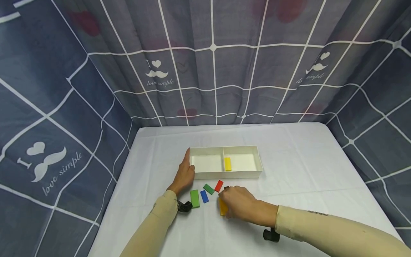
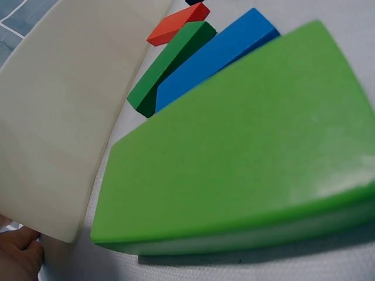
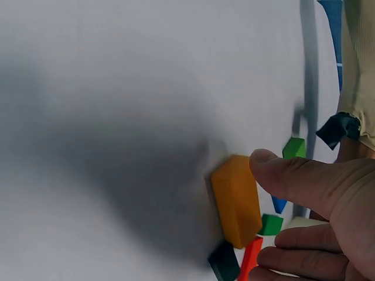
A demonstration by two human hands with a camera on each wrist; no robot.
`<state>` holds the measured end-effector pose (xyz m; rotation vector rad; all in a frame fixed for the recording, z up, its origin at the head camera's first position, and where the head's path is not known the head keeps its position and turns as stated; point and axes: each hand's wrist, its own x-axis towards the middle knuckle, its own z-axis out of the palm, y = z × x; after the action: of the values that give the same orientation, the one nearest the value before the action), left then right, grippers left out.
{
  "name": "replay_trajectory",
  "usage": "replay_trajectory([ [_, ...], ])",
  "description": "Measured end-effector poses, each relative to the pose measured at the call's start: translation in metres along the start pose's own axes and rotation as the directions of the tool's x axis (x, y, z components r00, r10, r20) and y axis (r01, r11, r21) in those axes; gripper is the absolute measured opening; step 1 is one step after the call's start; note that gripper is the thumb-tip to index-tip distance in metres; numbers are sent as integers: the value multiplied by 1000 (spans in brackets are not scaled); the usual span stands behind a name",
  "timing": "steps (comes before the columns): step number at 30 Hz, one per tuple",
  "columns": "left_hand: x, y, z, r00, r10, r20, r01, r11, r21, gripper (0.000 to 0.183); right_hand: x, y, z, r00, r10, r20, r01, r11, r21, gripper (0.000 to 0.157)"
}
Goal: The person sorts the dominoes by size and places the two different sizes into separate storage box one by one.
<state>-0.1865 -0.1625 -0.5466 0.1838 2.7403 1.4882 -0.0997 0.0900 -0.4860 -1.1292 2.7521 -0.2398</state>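
My left hand (image 1: 184, 175), fingers straight, touches divided box (image 1: 229, 175) | right hand (image 1: 241, 204) at orange block (image 1: 223, 207), grip I cannot tell | probably picking; next should need firm pinch

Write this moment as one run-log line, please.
left hand: touches white box, left end; right hand: at orange block, grip unclear; right compartment: yellow block; outside: red block, blue block, light-green block, dark-green block

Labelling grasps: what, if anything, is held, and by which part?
The left hand touches the white box at its left end; whether the right hand grips the orange block cannot be told.
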Motion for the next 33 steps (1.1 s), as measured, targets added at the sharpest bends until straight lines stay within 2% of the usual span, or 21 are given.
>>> replay_trajectory([
  [10,0,1,1,1000,-9,9,8,1000,1,78,-2,0,11,999,-36,-20,35,999,-12,41],
  [25,1,-2,3,1000,-5,0,5,1000,-20,78,0,0,22,999,-9,-40,8,1000,-26,42],
  [29,0,-2,2,1000,0,-1,0,999,-34,77,1,0,20,999,-15,-44,14,1000,-21,38],
  [33,-1,-2,1,1000,4,-8,-4,999,-32,77,4,-1,9,998,-34,-54,35,999,23,29],
])
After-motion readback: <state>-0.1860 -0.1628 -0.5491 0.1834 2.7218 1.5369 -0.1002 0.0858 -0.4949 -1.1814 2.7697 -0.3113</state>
